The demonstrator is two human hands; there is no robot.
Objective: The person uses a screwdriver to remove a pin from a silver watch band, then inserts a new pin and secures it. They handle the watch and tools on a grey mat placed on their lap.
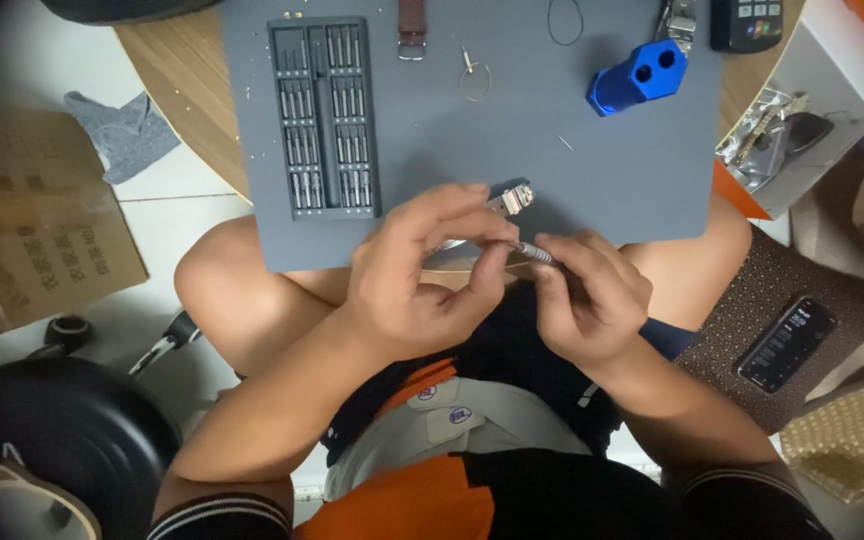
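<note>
The left hand [412, 275] pinches a small silver metal watch-band clasp piece [510, 199] between thumb and fingers, steadying it at the near edge of the flat grey work mat [472, 110]. The right hand [592, 300] grips a slim silver precision screwdriver [532, 251], its tip aimed toward the left fingers, seemingly so the part stays fixed against the tool. Both hover just off the mat's near edge, above the lap. On the mat's left part lies an open dark grey bit case [324, 115], its slots filled with rows of metal bits. At the mat's far right corner sits a blue block with two holes [640, 75].
</note>
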